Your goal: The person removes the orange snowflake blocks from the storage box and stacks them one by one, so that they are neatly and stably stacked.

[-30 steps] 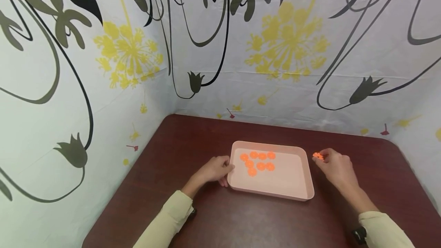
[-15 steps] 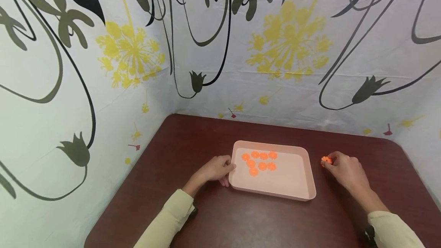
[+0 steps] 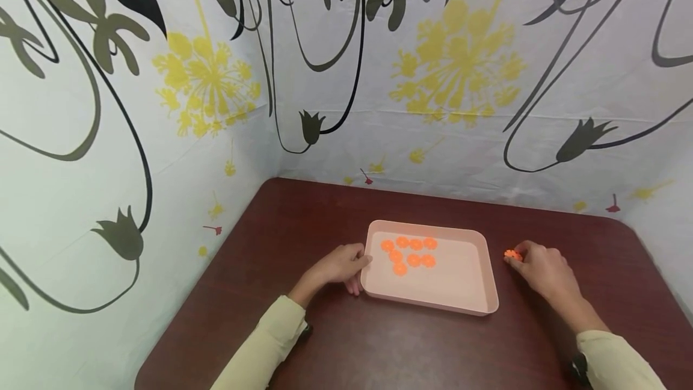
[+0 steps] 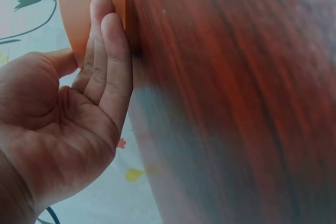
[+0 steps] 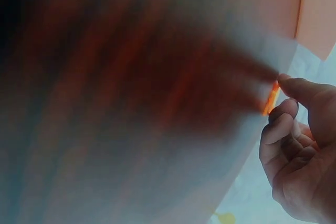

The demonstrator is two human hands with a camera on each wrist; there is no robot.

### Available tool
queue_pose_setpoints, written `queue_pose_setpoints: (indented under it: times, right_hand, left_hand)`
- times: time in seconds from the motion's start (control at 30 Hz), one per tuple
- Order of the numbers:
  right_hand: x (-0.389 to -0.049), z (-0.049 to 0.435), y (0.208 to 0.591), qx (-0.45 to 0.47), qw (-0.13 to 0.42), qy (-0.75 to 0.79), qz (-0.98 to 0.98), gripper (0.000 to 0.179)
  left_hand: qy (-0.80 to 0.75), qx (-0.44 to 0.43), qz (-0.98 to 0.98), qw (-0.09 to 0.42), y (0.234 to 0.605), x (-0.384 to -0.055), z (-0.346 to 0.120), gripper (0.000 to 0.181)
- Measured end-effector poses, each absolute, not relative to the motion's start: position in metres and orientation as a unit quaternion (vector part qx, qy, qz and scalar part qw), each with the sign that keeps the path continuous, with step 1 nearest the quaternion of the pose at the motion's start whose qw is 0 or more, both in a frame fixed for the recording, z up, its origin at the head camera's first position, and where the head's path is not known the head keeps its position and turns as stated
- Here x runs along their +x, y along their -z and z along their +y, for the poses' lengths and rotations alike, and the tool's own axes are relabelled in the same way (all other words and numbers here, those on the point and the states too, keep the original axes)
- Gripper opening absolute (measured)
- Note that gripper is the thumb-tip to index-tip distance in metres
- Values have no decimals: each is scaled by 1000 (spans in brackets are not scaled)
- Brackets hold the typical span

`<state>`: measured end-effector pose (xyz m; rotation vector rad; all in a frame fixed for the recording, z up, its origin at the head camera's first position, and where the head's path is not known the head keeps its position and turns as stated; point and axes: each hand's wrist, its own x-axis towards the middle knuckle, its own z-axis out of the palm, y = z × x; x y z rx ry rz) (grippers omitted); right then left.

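A shallow pink tray lies on the dark wooden table, with several flat orange scalloped discs grouped in its left half. My left hand pinches the tray's left wall, thumb at the rim and fingers along the outside; the left wrist view shows those fingers against the pink wall. To the right of the tray, my right hand pinches one orange scalloped disc between thumb and fingertips, close over the table. In the right wrist view that disc shows edge-on at the fingertips.
The reddish-brown table has rounded far corners. Behind it and to the left hangs a white cloth printed with grey plants and yellow flowers. Bare tabletop lies between the tray and the right hand.
My right hand has moved a little to the right and nearer, away from the tray, still pinching the orange disc, whose tilt has changed. My left hand keeps its hold on the tray.
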<state>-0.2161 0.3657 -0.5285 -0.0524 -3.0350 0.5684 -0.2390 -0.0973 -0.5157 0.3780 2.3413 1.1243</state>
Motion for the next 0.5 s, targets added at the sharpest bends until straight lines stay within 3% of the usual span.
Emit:
queue_pose_setpoints:
  times: [0.5]
  right_hand:
    - [-215, 366, 526, -21, 19, -180, -983, 42]
  left_hand:
    - [-401, 159, 866, 251, 517, -238, -97, 28]
